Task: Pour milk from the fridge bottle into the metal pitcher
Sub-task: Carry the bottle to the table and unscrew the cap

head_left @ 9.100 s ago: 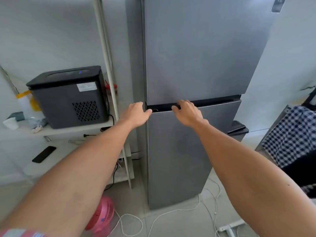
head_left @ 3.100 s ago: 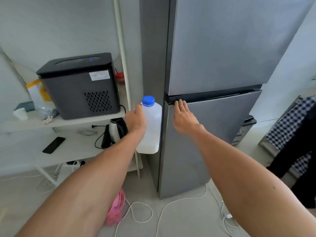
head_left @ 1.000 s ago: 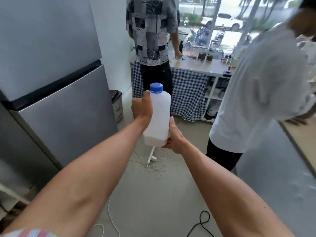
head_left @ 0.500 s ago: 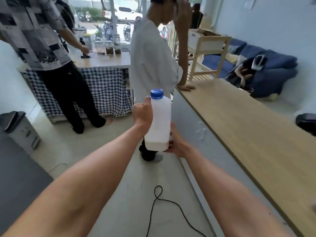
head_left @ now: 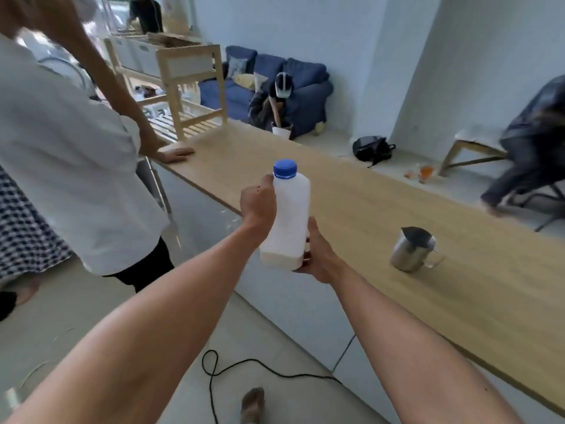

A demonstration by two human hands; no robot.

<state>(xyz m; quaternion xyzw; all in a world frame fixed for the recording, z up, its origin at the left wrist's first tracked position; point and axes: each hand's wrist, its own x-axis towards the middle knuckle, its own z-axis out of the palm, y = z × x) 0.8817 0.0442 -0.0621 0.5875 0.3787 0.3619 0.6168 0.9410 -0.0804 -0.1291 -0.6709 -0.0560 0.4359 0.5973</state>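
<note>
Pitcher (head_left: 411,250) newly visible on wooden counter (head_left: 382,203), both hands' fingers (head_left: 307,259) gripping capped bottle (head_left: 289,221)

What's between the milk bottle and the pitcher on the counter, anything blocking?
Nothing visible. The milk bottle, blue cap still on, is held in both hands left of the metal pitcher; only bare wooden counter lies between them.

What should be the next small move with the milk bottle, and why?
Probably set or steady the milk bottle near the metal pitcher and unscrew the blue cap. The cap is on, the left hand grips the side, the right hand supports the base.
</note>
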